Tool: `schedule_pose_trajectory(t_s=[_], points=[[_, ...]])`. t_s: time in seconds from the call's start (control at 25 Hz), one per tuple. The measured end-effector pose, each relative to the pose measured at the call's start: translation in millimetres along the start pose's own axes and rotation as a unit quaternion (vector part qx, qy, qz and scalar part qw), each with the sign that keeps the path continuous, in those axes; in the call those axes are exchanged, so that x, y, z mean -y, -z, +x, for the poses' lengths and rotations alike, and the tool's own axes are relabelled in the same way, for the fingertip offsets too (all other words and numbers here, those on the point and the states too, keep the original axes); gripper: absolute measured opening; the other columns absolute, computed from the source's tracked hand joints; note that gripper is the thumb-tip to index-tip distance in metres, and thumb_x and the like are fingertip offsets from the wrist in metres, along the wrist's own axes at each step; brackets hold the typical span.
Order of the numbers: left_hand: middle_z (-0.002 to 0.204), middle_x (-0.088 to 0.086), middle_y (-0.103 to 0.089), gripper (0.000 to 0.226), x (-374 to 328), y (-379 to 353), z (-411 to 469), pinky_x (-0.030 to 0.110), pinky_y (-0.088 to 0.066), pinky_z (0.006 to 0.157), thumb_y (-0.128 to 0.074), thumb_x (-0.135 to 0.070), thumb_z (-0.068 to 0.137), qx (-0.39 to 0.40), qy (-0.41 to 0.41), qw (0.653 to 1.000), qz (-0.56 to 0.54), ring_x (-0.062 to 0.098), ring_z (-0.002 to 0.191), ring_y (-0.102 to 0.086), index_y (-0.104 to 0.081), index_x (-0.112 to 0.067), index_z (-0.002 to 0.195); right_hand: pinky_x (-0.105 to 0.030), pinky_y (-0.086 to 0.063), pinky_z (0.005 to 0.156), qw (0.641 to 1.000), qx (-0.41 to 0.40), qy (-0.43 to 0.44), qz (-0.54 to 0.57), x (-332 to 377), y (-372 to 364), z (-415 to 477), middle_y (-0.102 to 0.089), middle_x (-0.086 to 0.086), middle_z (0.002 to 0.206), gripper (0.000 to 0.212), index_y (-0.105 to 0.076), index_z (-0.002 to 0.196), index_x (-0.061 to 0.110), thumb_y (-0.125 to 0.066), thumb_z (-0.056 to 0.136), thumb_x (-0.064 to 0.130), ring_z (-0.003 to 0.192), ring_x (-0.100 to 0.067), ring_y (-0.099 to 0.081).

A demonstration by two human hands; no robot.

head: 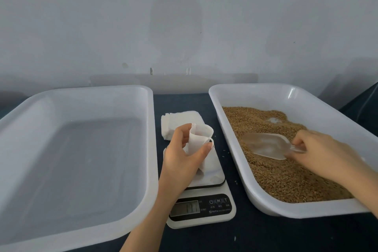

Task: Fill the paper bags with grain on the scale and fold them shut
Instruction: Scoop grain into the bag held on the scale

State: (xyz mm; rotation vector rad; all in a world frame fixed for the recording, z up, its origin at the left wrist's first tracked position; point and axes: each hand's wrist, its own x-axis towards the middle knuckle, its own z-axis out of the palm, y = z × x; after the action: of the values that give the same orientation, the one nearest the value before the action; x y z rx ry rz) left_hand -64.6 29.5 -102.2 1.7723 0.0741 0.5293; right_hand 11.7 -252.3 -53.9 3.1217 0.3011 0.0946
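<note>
My left hand (182, 155) holds a small white paper bag (197, 139) open at its mouth, just above the platform of the white digital scale (214, 172). My right hand (321, 151) grips the handle of a clear plastic scoop (266, 145) that lies on the brown grain (286, 178). The grain fills the white tray (231, 98) on the right. A stack of flat white bags (176, 120) lies behind the scale.
A large white tray (81, 96) with nothing in it stands on the left. The dark tabletop (266, 235) shows between and in front of the trays, with a few loose grains by the scale. A pale wall rises behind.
</note>
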Motion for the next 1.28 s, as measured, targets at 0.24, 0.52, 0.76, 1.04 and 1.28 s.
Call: schedule_pose_trajectory(t_s=[0.24,0.52,0.76,1.04,1.28], points=[[0.099,-0.044,-0.053,0.039,-0.7,1.4,1.2,-0.001,-0.042,0.071,-0.074,-0.039,0.077,-0.001,-0.006,1.000,0.005,-0.015,0.099,-0.052,-0.046,-0.050,0.101,-0.025,-0.050,0.054,0.996,0.035,-0.001,0.086,0.5,-8.9,2.1,-0.061,0.008,0.070,0.026,-0.054,0.078,0.031,-0.062,0.077,0.055,0.057,-0.007,-0.059],[0.098,-0.035,-0.058,0.038,1.6,0.6,1.5,0.002,-0.045,0.073,-0.074,-0.039,0.077,-0.004,-0.005,1.000,0.005,-0.007,0.099,-0.056,-0.047,-0.049,0.102,-0.016,-0.045,0.047,0.987,0.037,0.004,0.157,0.7,-7.5,2.8,-0.065,0.007,0.067,0.024,-0.061,0.077,0.030,-0.059,0.079,0.053,0.052,-0.007,-0.062],[0.098,-0.043,-0.054,0.039,-0.2,0.4,1.3,0.000,-0.042,0.070,-0.074,-0.038,0.077,0.000,-0.009,1.000,0.007,-0.013,0.098,-0.053,-0.046,-0.049,0.102,-0.026,-0.052,0.056,0.994,0.032,0.013,0.106,1.0,-8.1,0.2,-0.063,0.007,0.069,0.022,-0.056,0.076,0.034,-0.064,0.076,0.054,0.058,-0.007,-0.060],[0.097,-0.049,-0.050,0.039,-0.7,0.6,1.4,-0.002,-0.041,0.069,-0.074,-0.038,0.078,0.001,-0.009,1.000,0.014,-0.019,0.097,-0.051,-0.044,-0.053,0.099,-0.015,-0.040,0.047,0.983,0.048,-0.002,0.175,9.2,1.3,-3.2,-0.066,0.003,0.066,0.022,-0.062,0.082,0.027,-0.057,0.083,0.048,0.050,-0.006,-0.059],[0.099,-0.043,-0.054,0.037,-1.3,2.3,1.2,0.003,-0.045,0.076,-0.072,-0.037,0.079,-0.001,-0.007,1.000,0.008,-0.013,0.098,-0.054,-0.045,-0.051,0.101,-0.014,-0.039,0.044,0.978,0.074,-0.012,0.195,12.2,8.3,-8.2,-0.062,0.003,0.054,0.023,-0.061,0.090,0.023,-0.051,0.088,0.044,0.039,-0.002,-0.052]])
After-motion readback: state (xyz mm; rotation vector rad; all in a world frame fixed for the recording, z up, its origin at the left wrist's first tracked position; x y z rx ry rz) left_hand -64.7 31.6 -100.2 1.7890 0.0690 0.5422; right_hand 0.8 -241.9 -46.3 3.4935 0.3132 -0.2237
